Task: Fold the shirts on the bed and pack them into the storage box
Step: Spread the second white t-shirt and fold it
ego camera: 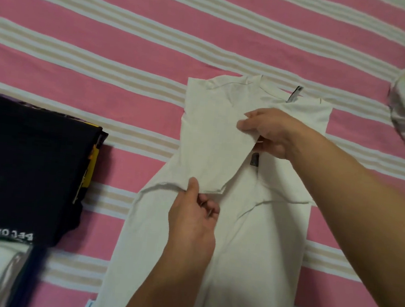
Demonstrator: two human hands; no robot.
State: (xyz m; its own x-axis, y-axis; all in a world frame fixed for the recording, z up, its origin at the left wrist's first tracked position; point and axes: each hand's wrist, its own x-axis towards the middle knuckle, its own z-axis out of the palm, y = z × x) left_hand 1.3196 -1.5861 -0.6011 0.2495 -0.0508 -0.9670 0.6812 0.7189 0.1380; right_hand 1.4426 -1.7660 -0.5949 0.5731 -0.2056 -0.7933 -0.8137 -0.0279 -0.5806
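A white shirt [258, 234] lies flat on the pink striped bed sheet [108, 43], one sleeve folded inward across its chest. The left hand [193, 217] pinches that sleeve's lower edge between thumb and curled fingers; the right hand [271, 133] pinches its upper corner. Well left of the fingers lies a folded black shirt [25, 167].

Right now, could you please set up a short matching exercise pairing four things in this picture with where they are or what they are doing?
Things:
1. white shirt
2. black shirt
3. left hand
4. right hand

Descriptions:
A. pinches the upper corner of the folded sleeve
B. lies folded at the left edge
C. is spread on the striped bedsheet, collar away from the person
D. pinches the lower edge of the folded sleeve

Pairs: 1-C, 2-B, 3-D, 4-A
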